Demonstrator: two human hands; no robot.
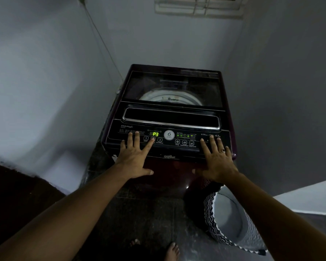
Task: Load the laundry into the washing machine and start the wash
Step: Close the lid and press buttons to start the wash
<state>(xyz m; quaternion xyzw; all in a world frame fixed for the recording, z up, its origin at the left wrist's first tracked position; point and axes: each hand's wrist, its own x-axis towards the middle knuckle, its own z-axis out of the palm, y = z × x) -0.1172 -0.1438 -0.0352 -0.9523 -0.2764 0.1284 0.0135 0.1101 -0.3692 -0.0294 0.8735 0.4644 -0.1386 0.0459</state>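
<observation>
Grey walls [45,72] enclose the corner where the washing machine [177,117] stands, lid [171,81] closed. The laundry basket [211,213] sits beside it and shows no clothes. No laundry is visible; it is presumably in the drum.

The left hand [135,157] is spread, index fingertip [152,141] on key 2 of the control panel [196,147]. The right hand [217,159] lies spread and flat on the panel's right end. The display [155,134] reads "P3".

Step in hand: program selection, apparently. Next move: shift one key right to key 3 [159,139], "Start/Pause", and press once.

Other markings: "Whirlpool", "WhiteMagic", "6.5 kg", "Delay", "ExpressWash".
</observation>
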